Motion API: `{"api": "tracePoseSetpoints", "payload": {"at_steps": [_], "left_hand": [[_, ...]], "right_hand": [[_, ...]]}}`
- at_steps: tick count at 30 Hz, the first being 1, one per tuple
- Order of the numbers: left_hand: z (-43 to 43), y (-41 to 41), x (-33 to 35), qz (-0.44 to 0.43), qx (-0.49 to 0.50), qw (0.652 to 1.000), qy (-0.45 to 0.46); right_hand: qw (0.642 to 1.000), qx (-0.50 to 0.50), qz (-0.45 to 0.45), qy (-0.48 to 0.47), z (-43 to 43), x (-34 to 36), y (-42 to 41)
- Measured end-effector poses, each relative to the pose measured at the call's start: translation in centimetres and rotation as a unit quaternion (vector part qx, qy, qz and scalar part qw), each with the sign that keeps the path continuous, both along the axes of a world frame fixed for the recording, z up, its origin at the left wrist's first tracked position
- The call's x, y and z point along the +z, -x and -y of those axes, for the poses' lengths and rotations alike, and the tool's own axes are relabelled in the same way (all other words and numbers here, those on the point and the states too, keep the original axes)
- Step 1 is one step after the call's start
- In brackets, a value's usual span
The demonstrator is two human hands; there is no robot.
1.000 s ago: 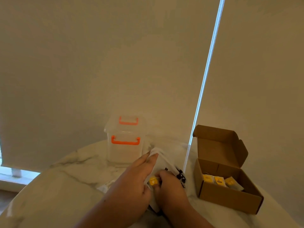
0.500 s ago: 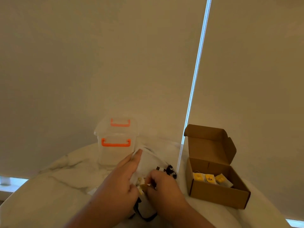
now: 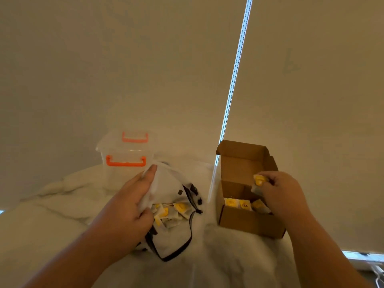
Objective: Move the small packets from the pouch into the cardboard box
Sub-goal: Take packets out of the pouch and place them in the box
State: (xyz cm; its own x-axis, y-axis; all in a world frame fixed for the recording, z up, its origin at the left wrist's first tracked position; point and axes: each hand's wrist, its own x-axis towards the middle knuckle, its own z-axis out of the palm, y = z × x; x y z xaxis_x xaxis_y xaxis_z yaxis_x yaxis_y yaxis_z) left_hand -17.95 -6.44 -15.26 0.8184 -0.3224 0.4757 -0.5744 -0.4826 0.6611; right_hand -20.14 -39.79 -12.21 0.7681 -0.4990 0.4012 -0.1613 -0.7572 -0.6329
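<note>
in the head view, an open brown cardboard box point(image 3: 249, 223) sits on a white marble-patterned table top point(image 3: 52, 215), its lid flap standing up at the back. the right hand point(image 3: 284, 194) is over the box's open top, thumb and fingers pinching one small pale packet with a yellow label point(image 3: 258, 181), which hangs above the inside of the box and is not yet laid down. along the box's front wall, on its floor, lie several more yellow-labelled packets point(image 3: 243, 203) side by side. to the left of the box, near it but apart, lies a white see-through soft pouch with black trim point(image 3: 172, 190), its mouth open toward the box. the left hand point(image 3: 128, 206) grips the pouch's upper fabric on the side away from the box, thumb curled under a fold and forefinger stretched along the cloth, so that this edge is lifted. inside the pouch a loose heap of small packets point(image 3: 172, 213) shows through the opening. farther left of the box, behind the pouch, stands a clear plastic storage tub with orange handles point(image 3: 126, 154), lid on; whether it touches the pouch's far edge i cannot tell. behind the box hang pale roller blinds point(image 3: 124, 69), and a white bead chain point(image 3: 232, 80) runs down the gap between them to a spot just left of the box's raised flap
</note>
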Motion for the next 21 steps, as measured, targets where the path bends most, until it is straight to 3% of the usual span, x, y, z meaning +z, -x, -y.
{"api": "tracePoseSetpoints", "payload": {"at_steps": [5, 11, 17, 21], "left_hand": [[0.0, 0.2, 0.0, -0.007, 0.008, 1.000, 0.017], [0.2, 0.5, 0.5, -0.001, 0.012, 1.000, 0.006], [0.1, 0.7, 0.7, -0.016, 0.000, 1.000, 0.008], [0.0, 0.7, 0.7, -0.024, -0.004, 1.000, 0.010]], "right_hand": [[0.983, -0.037, -0.175, 0.047, 1.1, -0.6, -1.8], [0.907, -0.030, -0.374, 0.193, 0.9, -0.1, -3.2], [0.927, -0.060, -0.337, 0.153, 1.4, -1.2, -3.4], [0.966, -0.070, -0.219, 0.117, 0.8, -1.1, -2.5]]}}
